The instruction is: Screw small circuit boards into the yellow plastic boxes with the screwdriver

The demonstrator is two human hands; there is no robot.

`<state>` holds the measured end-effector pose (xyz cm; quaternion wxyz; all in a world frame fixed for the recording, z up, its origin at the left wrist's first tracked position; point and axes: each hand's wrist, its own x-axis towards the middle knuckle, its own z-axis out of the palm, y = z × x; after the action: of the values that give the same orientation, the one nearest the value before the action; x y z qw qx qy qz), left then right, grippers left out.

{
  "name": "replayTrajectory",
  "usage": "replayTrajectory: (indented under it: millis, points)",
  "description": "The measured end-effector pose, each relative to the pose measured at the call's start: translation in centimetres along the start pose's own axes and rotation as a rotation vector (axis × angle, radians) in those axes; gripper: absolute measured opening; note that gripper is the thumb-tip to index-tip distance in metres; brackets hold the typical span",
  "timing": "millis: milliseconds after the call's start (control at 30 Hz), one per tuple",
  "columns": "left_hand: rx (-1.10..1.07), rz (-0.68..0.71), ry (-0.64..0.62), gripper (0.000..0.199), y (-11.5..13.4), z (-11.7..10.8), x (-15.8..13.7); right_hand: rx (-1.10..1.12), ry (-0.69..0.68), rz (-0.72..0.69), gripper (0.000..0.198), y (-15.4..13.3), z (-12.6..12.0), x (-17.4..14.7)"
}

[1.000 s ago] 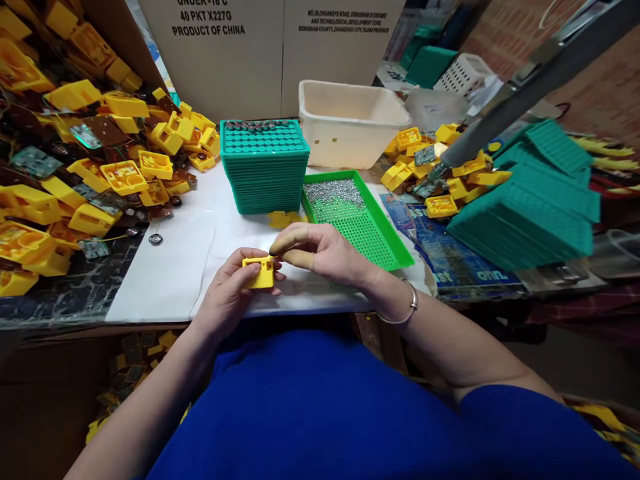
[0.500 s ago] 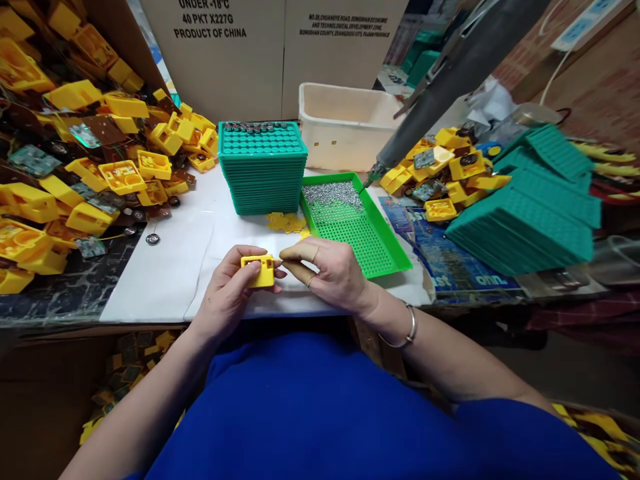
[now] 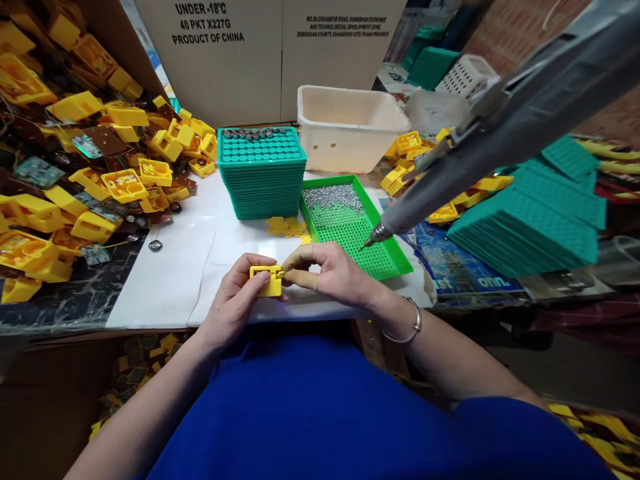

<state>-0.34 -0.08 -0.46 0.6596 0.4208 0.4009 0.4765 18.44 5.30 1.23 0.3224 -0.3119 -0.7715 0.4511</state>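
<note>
Yellow plastic casing (image 3: 273, 289), small and hollowed on its upper side, sits in the left hand (image 3: 237, 290), low over the front part of the white sheet (image 3: 167, 283).

Head view. Left grip: thumb on the near face, fingers behind, clamped on the casing. Right hand (image 3: 343, 275): thumb and forefinger, both in tan finger covers (image 3: 303, 279), converge at the casing's right end. A tiny yellow bit shows at their tips; whether they pinch it I cannot tell from where I stand. Metal bangle (image 3: 417, 321) on the right wrist.

Just beyond the grip: thin yellow pieces (image 3: 286, 227) lying flat. Farther out, a stack of teal trays (image 3: 263, 190), small dark round parts (image 3: 255, 134) along its top. Beyond and to the right of the grip, a bright green tray (image 3: 397, 253) with silvery bits (image 3: 333, 197) at its far end; a grey power screwdriver (image 3: 480, 133) slants over it, tip down. Behind that, a translucent bin (image 3: 353, 140). Well left of the grip: a heap of yellow housings (image 3: 127, 185), and nearer, one loose round disc (image 3: 155, 246).
</note>
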Motion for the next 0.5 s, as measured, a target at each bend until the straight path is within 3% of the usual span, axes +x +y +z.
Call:
replayTrajectory:
  millis: [67, 167, 267, 367, 500]
  points:
    - [-0.043, 0.005, 0.016, 0.019, 0.3, 0.1, 0.2, 0.076, 0.062, 0.067, 0.010, -0.2, -0.4, 0.0]
    - [-0.110, -0.006, 0.067, 0.019, 0.4, 0.1, 0.7, 0.134, 0.219, 0.037, 0.014, -0.4, -0.7, -0.2]
    - [-0.143, -0.036, 0.104, 0.019, 0.4, -0.1, 1.1, 0.224, 0.186, 0.044, 0.012, -0.5, -0.8, -0.5]
    - [-0.163, -0.053, 0.106, 0.019, 0.3, -0.3, 1.2, 0.050, 0.112, -0.011, 0.006, -0.5, -0.6, -0.5]
    - [-0.182, -0.048, 0.107, 0.019, 0.4, -0.4, 1.3, -0.336, 0.107, -0.260, 0.011, 0.1, -0.3, -0.4]
